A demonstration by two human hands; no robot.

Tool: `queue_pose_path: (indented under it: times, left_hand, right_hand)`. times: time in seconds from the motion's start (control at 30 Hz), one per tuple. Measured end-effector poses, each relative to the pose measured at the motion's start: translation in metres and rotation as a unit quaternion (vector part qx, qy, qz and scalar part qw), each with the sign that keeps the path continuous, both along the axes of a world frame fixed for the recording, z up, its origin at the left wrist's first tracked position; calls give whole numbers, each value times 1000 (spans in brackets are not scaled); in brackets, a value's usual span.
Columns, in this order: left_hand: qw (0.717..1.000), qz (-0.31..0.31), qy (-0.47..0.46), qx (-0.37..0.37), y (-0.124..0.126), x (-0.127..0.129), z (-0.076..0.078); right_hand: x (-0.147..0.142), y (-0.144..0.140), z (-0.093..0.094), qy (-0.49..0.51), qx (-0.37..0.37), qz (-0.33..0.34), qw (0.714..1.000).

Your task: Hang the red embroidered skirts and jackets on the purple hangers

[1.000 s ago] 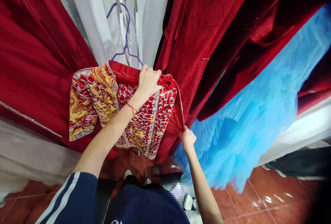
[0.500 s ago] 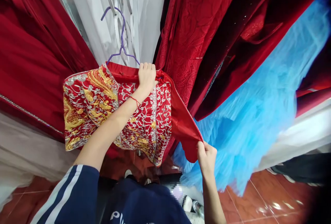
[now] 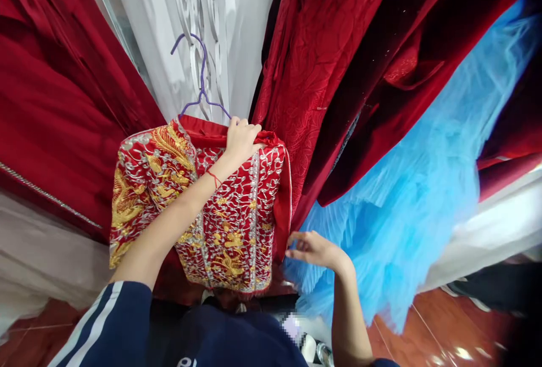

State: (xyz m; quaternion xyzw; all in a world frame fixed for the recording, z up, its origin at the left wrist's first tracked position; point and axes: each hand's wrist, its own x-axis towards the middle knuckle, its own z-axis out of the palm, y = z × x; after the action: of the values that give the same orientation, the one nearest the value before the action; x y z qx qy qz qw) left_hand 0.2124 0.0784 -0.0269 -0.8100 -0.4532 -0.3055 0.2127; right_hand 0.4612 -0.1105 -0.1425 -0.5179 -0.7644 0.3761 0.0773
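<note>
A red jacket [image 3: 231, 231] with gold and silver embroidery hangs on a purple hanger [image 3: 203, 73], whose hook points up and is free at its tip. My left hand [image 3: 242, 140] crosses the front and is closed over the jacket's top edge near the collar, around the hanger's right arm as far as I can see. My right hand [image 3: 311, 248] is beside the jacket's right edge, fingers apart and curved, with nothing held between them. The red lining shows along that edge, close to its fingertips.
Red gowns [image 3: 59, 101] hang at the left, and a red lace dress [image 3: 322, 56] at the right. A light blue tulle skirt [image 3: 406, 203] spreads beyond my right hand. White ornamental loops [image 3: 212, 11] hang behind the hanger. Reddish tiles [image 3: 436, 322] cover the floor.
My right hand has let go of the jacket's front edge and moved left and slightly up. The pulled-out flap has fallen back; jacket and hanger sit slightly lower in view.
</note>
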Motion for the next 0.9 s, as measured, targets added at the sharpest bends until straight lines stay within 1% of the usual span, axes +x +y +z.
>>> queue_pose_path:
  times: [0.07, 0.1, 0.13, 0.2, 0.23, 0.3, 0.37, 0.4, 0.43, 0.47, 0.5, 0.53, 0.57, 0.6, 0.63, 0.7, 0.8, 0.9]
  left_hand:
    - [1000, 2, 11, -9, -5, -3, 0]
    - [1000, 2, 17, -11, -7, -5, -1]
    - [1000, 1, 23, -12, -9, -8, -1]
    - [999, -3, 34, -8, -13, -13, -2]
    - [999, -6, 40, -7, -15, -16, -2]
    - [999, -16, 51, -10, -19, -21, -2]
    - [997, -32, 61, -16, -22, -25, 0]
    - [997, -41, 66, -19, -24, -27, 1]
    - [996, -49, 70, -22, -25, -28, 2]
    - [995, -55, 74, -27, -27, -29, 4]
    - [995, -61, 76, -32, -28, -31, 5]
    - [994, -67, 78, -37, -28, -32, 6]
    - [993, -73, 77, -42, -29, -33, 7]
    - [993, -79, 74, -45, -30, -34, 8]
    - [993, -84, 70, -47, -31, -34, 9]
    - [993, -90, 63, -48, -33, -36, 10]
    - [992, -94, 65, -46, -35, -37, 11]
    - [992, -102, 63, -39, -37, -38, 11]
  right_hand:
    - [-12, 13, 17, 36, 119, -41, 991]
    - [-19, 22, 26, 57, 189, -73, 978]
    - [-25, 31, 36, 75, 254, -106, 959]
    - [-40, 54, 53, 106, 354, -156, 916]
    - [-48, 67, 60, 123, 390, -170, 897]
    - [-65, 92, 68, 160, 438, -180, 866]
    - [-77, 117, 72, 195, 451, -186, 851]
    - [-81, 129, 74, 213, 438, -191, 852]
    - [-83, 140, 75, 232, 405, -193, 863]
    - [-82, 150, 77, 249, 350, -184, 884]
    - [-81, 160, 79, 262, 277, -161, 910]
    - [-78, 168, 82, 270, 193, -124, 935]
    - [-75, 175, 86, 271, 111, -77, 953]
    - [-72, 182, 90, 266, 41, -29, 963]
    - [-69, 187, 94, 257, -8, 14, 966]
    - [-66, 195, 103, 240, -49, 68, 967]
    - [-66, 201, 115, 194, -69, 106, 973]
    - [-68, 200, 122, 143, -95, 141, 975]
